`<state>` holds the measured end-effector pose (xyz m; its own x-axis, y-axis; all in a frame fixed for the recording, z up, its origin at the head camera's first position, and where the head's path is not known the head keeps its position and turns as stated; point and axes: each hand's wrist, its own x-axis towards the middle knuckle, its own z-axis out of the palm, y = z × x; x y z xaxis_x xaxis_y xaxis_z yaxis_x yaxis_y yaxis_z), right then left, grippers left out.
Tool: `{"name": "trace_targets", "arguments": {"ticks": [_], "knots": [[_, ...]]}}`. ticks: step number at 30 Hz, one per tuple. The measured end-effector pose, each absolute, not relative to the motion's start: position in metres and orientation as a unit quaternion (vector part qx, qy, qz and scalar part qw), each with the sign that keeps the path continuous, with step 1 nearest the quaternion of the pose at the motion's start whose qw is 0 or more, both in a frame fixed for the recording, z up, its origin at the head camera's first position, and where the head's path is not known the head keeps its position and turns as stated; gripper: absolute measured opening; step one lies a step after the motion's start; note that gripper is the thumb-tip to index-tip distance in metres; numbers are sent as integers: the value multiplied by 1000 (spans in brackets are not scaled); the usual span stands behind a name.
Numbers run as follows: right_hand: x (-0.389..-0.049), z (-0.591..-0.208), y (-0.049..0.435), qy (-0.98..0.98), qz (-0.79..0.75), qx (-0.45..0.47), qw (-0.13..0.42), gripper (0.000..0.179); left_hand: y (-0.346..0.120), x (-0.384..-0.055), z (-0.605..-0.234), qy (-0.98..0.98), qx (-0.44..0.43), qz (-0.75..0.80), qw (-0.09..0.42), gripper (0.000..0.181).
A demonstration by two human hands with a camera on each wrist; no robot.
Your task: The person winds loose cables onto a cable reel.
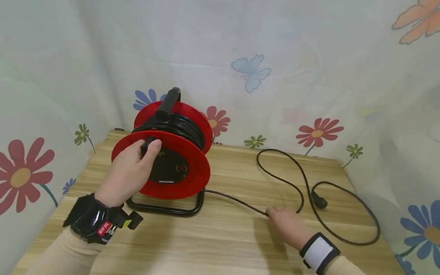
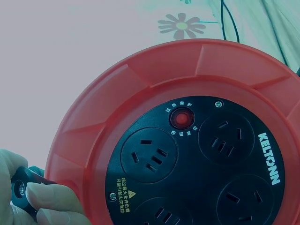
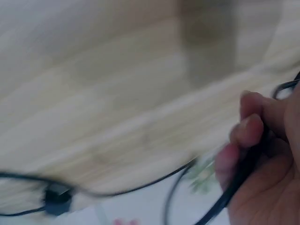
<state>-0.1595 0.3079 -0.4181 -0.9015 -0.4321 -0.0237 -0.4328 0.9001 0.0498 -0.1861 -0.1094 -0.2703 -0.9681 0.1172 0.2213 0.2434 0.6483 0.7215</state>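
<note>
A red cable reel [image 1: 197,173] with black cord wound between its two discs stands on a black tube frame [image 1: 164,210] at the table's left. My left hand [image 1: 130,172] grips the small black crank knob [image 2: 26,188] near the front disc's edge. Sockets and a red button [image 2: 182,118] show on the reel's black face in the left wrist view. From the reel's lower right the black cord [image 1: 235,199] runs to my right hand [image 1: 288,226], whose fingers curl round it. Beyond that hand the cord lies in loops, with a black plug [image 1: 319,200] among them.
The wood-grain table [image 1: 214,245] backs onto a pale hanging cloth [image 1: 217,50] printed with flowers and butterflies, which also closes off both sides. A black carry handle [image 1: 168,103] rises over the reel's top. Loose cord reaches toward the table's right edge.
</note>
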Motion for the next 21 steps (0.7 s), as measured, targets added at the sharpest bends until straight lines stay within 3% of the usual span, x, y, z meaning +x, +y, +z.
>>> {"name": "trace_targets", "arguments": {"ticks": [7,10,14,21], "knots": [[-170,-413,355,966,11,-246,-86,9,-111,-186,-270,-903,-99,-410,74,55],[-172,-416,362,965,18,-244,-98,5,-111,-187,-272,-906,-94,-408,69,55],[-173,-418,366,964,30,-242,-107,17,-112,-187,-274,-908,-90,-404,66,55],[-176,-417,364,963,22,-240,-121,19,-110,-187,-273,-908,-86,-403,74,59]]}}
